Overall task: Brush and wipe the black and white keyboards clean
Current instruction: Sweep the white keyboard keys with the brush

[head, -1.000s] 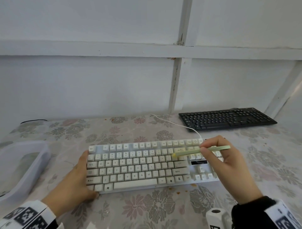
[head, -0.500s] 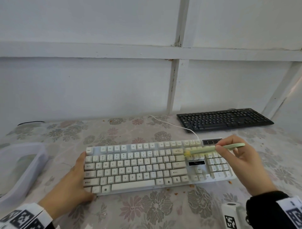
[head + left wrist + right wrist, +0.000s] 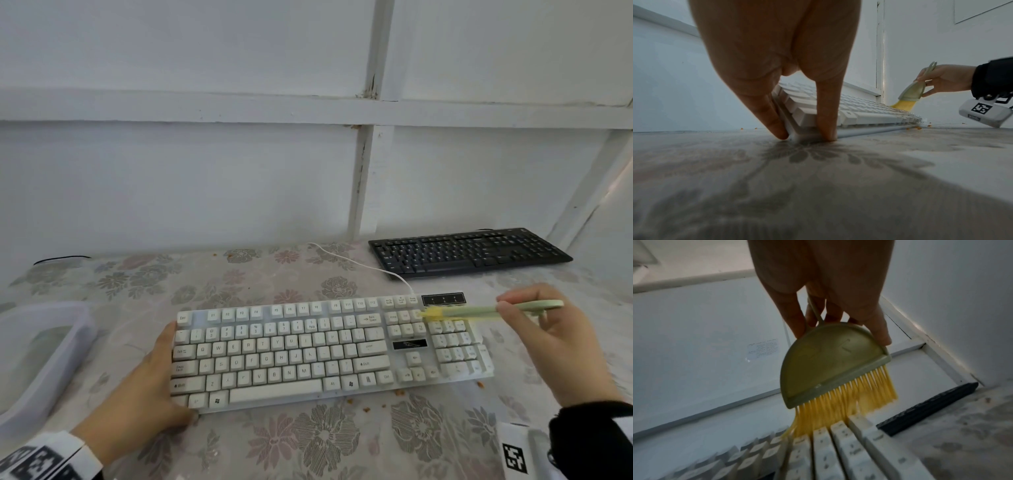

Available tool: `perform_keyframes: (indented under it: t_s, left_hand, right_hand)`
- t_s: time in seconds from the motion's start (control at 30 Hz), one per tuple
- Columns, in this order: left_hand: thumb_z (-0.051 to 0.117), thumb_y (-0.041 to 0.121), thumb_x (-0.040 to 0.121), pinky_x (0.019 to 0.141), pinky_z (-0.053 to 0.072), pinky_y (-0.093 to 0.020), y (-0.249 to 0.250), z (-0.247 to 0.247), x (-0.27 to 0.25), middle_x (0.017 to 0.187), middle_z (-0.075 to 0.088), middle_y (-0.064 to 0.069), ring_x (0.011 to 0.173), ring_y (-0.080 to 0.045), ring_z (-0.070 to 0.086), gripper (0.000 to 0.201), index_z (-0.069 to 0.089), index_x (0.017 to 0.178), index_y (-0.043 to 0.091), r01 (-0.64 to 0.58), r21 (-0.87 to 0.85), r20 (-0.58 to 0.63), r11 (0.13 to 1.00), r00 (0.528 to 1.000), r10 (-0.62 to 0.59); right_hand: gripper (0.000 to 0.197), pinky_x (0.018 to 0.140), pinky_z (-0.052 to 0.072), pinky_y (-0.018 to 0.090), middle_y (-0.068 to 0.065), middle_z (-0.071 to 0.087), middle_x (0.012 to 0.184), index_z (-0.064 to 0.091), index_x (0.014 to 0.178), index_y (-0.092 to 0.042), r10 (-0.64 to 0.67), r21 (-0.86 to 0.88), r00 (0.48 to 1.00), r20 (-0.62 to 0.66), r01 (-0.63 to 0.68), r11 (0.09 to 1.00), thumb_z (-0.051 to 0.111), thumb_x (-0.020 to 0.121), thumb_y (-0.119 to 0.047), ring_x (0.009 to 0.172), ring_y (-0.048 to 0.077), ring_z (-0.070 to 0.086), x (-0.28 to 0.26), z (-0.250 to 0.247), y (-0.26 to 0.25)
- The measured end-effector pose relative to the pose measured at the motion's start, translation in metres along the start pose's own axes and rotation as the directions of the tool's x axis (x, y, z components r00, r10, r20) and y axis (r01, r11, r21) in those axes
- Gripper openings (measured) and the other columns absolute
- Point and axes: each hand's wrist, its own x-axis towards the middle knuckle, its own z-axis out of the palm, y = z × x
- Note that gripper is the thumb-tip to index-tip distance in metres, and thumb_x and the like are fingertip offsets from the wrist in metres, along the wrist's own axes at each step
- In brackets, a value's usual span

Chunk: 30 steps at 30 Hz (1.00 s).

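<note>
table [image 3: 274, 445]: covered by a floral cloth.
white keyboard [image 3: 308, 353]: laid centrally, towards the near edge.
black keyboard [image 3: 469, 251]: set well behind, at the right.
left hand [image 3: 144, 387]: pressed, fingers straight, against the white keyboard's left end.
right hand [image 3: 555, 346]: pinched round the handle of the brush [image 3: 479, 311].
brush: yellow bristles laid on keys beside the number pad.
crumbs [image 3: 397, 393]: scattered just beside the white keyboard's near edge.

Lying flat between the hands: white keyboard [image 3: 308, 353], cream keycaps, left end touching the left hand [image 3: 137, 394]. Pinched in the right hand [image 3: 561, 349]: pale green brush [image 3: 479, 311], tilted, yellow bristles bent against keys beside the number pad. Well beyond the right hand: black keyboard [image 3: 469, 251], flat, untouched.
</note>
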Motion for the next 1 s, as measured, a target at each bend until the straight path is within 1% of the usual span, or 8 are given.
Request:
perform_keyframes:
  t_s: [0.23,0.33,0.4,0.53,0.63,0.7,0.83,1.0]
  left_hand:
    - [0.078,0.005,0.050,0.064,0.054,-0.018,0.001,0.000,-0.001,0.105,0.061,0.008,0.084,-0.007,0.065,0.108,0.017,0.126,0.050,0.007,-0.005,0.004,1.000,1.000,-0.007]
    - [0.078,0.004,0.052,0.065,0.054,-0.017,0.002,0.000,-0.002,0.104,0.059,0.010,0.085,-0.006,0.064,0.102,0.018,0.121,0.052,-0.004,-0.004,0.001,1.000,1.000,0.004]
    - [0.078,0.008,0.052,0.070,0.055,-0.023,0.002,-0.001,-0.003,0.107,0.058,0.010,0.087,-0.007,0.064,0.106,0.015,0.127,0.049,0.005,0.004,0.013,1.000,1.000,-0.005]
    - [0.077,0.010,0.051,0.073,0.057,-0.030,-0.001,-0.002,-0.002,0.110,0.057,0.010,0.091,-0.008,0.064,0.109,0.014,0.133,0.044,0.011,-0.010,0.026,1.000,1.000,-0.011]
    - [0.079,0.011,0.054,0.075,0.054,-0.021,0.000,-0.002,-0.002,0.113,0.055,0.014,0.095,-0.001,0.061,0.105,0.015,0.126,0.052,-0.024,-0.024,0.019,0.999,1.000,0.025]
    - [0.081,0.011,0.055,0.072,0.051,-0.015,0.001,-0.001,-0.001,0.112,0.054,0.018,0.094,0.004,0.060,0.103,0.014,0.120,0.054,-0.036,-0.042,0.010,0.998,0.999,0.036]
    - [0.085,0.022,0.056,0.078,0.048,-0.009,-0.006,0.001,0.004,0.115,0.047,0.025,0.099,0.013,0.054,0.106,0.012,0.132,0.040,-0.059,-0.030,-0.020,0.998,0.998,0.059]
    - [0.084,0.020,0.059,0.084,0.051,-0.020,-0.014,0.001,0.007,0.112,0.045,0.026,0.099,0.012,0.054,0.101,0.014,0.130,0.035,-0.105,0.001,-0.023,0.995,0.994,0.105]
  right_hand:
    - [0.019,0.055,0.038,0.004,-0.001,0.063,0.077,0.062,0.077,-0.022,0.035,0.022,0.999,-0.024,-0.034,0.999,0.062,0.087,-0.006,0.067,0.003,0.052,0.003,-0.012,0.004]
    - [0.030,0.057,0.038,0.006,-0.023,0.061,0.078,0.058,0.073,-0.037,0.042,-0.166,0.987,-0.152,-0.067,0.984,0.063,0.086,-0.011,0.068,-0.004,0.054,0.005,-0.017,-0.003]
    - [0.031,0.060,0.039,0.008,-0.025,0.060,0.081,0.056,0.071,-0.039,-0.031,-0.196,0.987,-0.158,-0.001,0.981,0.063,0.086,-0.013,0.070,-0.005,0.054,-0.003,-0.011,-0.028]
    - [0.017,0.066,0.045,0.007,-0.016,0.063,0.086,0.059,0.075,-0.031,-0.128,-0.029,0.988,0.088,0.131,0.991,0.063,0.086,-0.018,0.078,0.000,0.059,-0.046,0.047,-0.102]
    - [0.003,0.081,0.045,0.024,-0.019,0.060,0.093,0.058,0.083,-0.035,-0.177,0.057,0.919,0.352,0.168,0.984,0.059,0.086,-0.038,0.090,0.002,0.055,-0.088,0.112,-0.134]
    - [0.014,0.092,0.040,0.033,-0.023,0.055,0.100,0.050,0.091,-0.045,-0.198,0.050,0.866,0.459,0.197,0.979,0.045,0.080,-0.053,0.097,-0.003,0.046,-0.109,0.150,-0.142]
    - [0.013,0.097,0.025,0.036,-0.020,0.052,0.103,0.042,0.099,-0.042,-0.183,0.057,0.796,0.577,0.184,0.981,0.043,0.087,-0.047,0.099,-0.003,0.036,-0.129,0.192,-0.157]
    - [0.027,0.091,0.020,0.033,-0.020,0.051,0.102,0.045,0.097,-0.040,-0.205,-0.018,0.802,0.561,0.259,0.966,0.026,0.082,-0.052,0.099,0.003,0.036,-0.136,0.212,-0.159]
